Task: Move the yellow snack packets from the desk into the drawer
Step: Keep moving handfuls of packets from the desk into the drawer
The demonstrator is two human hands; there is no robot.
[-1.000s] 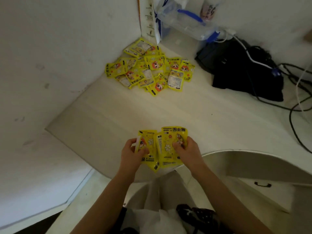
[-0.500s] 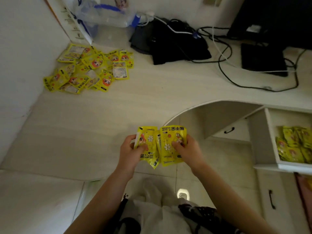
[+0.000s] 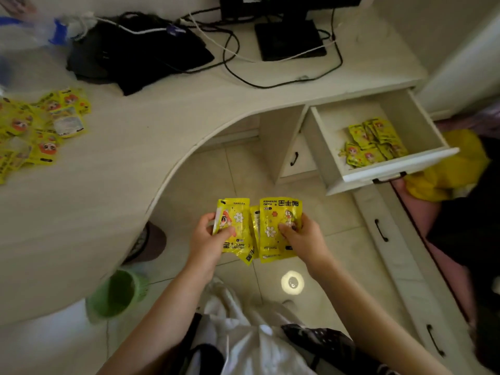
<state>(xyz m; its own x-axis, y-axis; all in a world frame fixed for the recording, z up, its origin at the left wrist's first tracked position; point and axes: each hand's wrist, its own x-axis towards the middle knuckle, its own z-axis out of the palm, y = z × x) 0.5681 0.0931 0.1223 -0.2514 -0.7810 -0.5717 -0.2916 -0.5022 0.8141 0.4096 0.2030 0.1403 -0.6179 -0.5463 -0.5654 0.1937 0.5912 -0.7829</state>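
Observation:
My left hand (image 3: 207, 239) and my right hand (image 3: 304, 238) together grip a fanned bunch of yellow snack packets (image 3: 257, 228) over the tiled floor, below the desk's curved edge. A pile of more yellow packets (image 3: 40, 128) lies on the desk (image 3: 135, 136) at the far left. The white drawer (image 3: 327, 147) stands pulled open at the upper right, with several yellow packets (image 3: 373, 143) lying in its right half. The held bunch is well left of and below the drawer.
Black cloth (image 3: 140, 50), cables (image 3: 270, 79) and a black monitor base (image 3: 289, 39) sit at the back of the desk. A green bin (image 3: 116, 293) stands on the floor under the desk. Closed drawers with black handles (image 3: 381, 230) run down the right. Yellow fabric (image 3: 454, 169) lies beyond the open drawer.
The view has swung right: the desk pile slid to the left edge and the open drawer came fully into sight. Both hands keep the same grip on the bunch, now off the desk.

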